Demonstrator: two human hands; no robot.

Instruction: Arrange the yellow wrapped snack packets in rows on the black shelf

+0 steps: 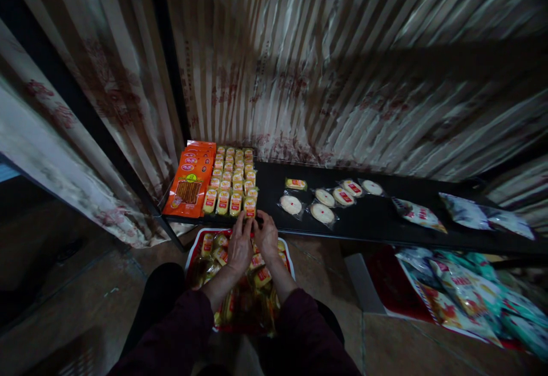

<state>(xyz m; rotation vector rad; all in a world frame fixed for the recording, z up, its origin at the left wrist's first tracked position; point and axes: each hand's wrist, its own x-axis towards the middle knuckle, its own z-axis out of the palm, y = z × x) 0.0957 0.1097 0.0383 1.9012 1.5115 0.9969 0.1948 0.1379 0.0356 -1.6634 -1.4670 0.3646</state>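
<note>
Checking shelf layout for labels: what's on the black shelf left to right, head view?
Orange snack pouches → rows of yellow packets → clear-wrapped round pastries → red-lettered bag → pale bags. Left out: the lone yellow packet, overlapping the pastries' span.

Orange packets (188,190): shelf's (268,190) left edge.
Round packets (322,213): near its middle.
Bags (419,214): toward its right edge.
Curtain (291,68): behind its back edge.
</note>
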